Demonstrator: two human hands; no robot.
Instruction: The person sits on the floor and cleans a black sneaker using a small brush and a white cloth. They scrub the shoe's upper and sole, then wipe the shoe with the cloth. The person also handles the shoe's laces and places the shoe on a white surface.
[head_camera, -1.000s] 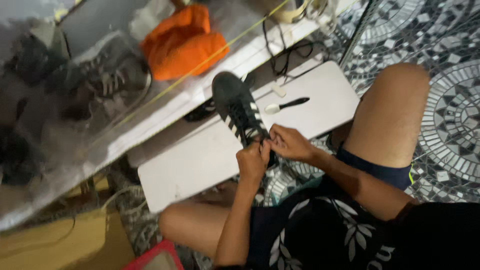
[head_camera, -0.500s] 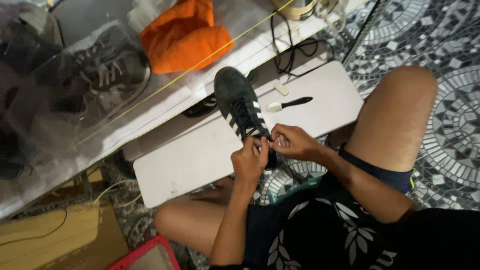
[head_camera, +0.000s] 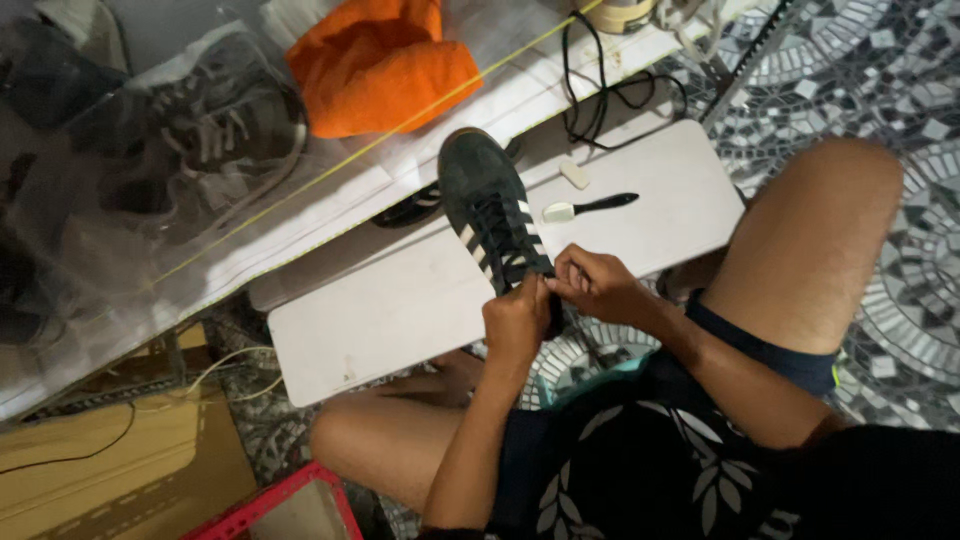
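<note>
A dark sneaker (head_camera: 485, 205) with white side stripes and dark laces lies on a white board (head_camera: 400, 310), toe pointing away from me. My left hand (head_camera: 517, 322) grips the shoe near its tongue, fingers closed on the laces. My right hand (head_camera: 592, 285) pinches a lace beside it at the top eyelets. Both hands touch each other over the shoe's opening. The heel is hidden behind my hands.
A small brush (head_camera: 585, 207) with a dark handle and a white eraser-like block (head_camera: 575, 174) lie on the board. An orange cloth (head_camera: 380, 65), black cables (head_camera: 600, 95) and bagged shoes (head_camera: 200, 140) sit beyond. A red crate (head_camera: 290, 505) stands by my knee.
The view has shifted slightly; the hands stay on the laces at the shoe's opening, fingers working closer together.
</note>
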